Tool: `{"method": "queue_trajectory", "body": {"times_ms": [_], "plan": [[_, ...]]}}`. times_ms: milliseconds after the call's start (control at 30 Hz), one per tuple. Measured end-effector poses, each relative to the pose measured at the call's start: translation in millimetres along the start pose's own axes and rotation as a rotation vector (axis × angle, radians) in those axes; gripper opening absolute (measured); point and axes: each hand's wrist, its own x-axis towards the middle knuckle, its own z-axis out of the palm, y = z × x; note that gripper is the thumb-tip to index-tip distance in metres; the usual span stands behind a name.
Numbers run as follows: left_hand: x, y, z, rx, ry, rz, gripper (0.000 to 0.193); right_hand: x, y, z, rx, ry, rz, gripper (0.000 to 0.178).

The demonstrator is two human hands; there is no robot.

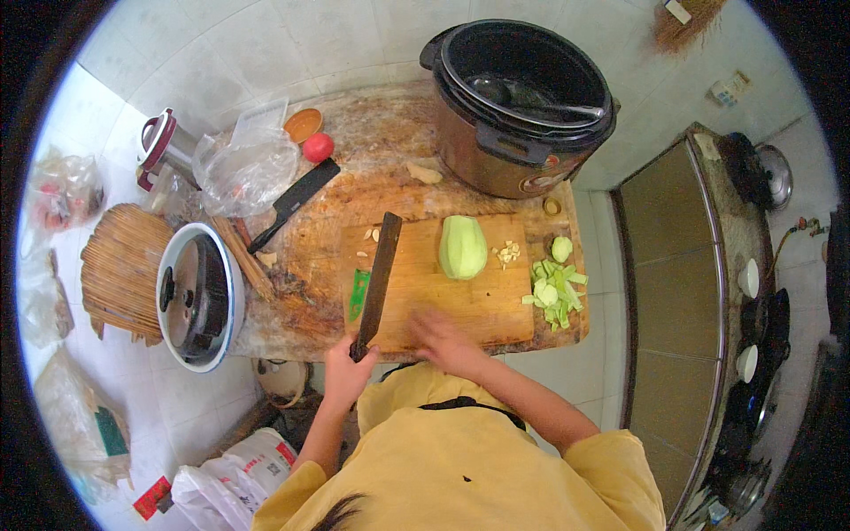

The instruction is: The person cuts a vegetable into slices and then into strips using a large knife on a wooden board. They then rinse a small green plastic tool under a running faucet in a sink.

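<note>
My left hand grips the handle of a long dark cleaver that lies edge-up across the left part of a wooden cutting board. My right hand is blurred, resting low on the board's near edge, fingers spread, holding nothing I can see. A peeled pale green gourd half sits on the board's far side. Small garlic bits lie to its right. A green peeler lies beside the cleaver blade.
Green peelings and chunks are piled right of the board. A large black-lined cooker pot with a ladle stands behind. A second black knife, a tomato, a plastic bag and a lidded pot sit left.
</note>
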Motion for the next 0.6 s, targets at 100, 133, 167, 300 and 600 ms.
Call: {"method": "queue_trajectory", "body": {"times_ms": [100, 133, 167, 300, 600], "plan": [[-1.1, 4.7, -2.0, 0.000, -0.020, 0.002, 0.016, 29.8, 3.4, 19.4, -0.157, 0.041, -0.144, 0.063], [-0.6, 5.2, -3.7, 0.004, -0.025, 0.010, 0.016, 27.2, 5.5, 18.2, -0.112, 0.038, -0.087, 0.064], [1.5, -1.7, -5.4, 0.056, -0.005, 0.059, 0.016, 18.2, 8.9, 14.0, -0.066, 0.037, -0.028, 0.066], [1.9, -20.5, -10.2, 0.113, 0.034, 0.063, 0.019, -28.3, 27.1, -28.8, -0.036, 0.082, 0.474, 0.069], [7.1, 2.1, -10.8, 0.039, -0.047, -0.043, 0.028, -72.3, 32.8, -43.2, -0.099, 0.304, 0.544, 0.050]]}}
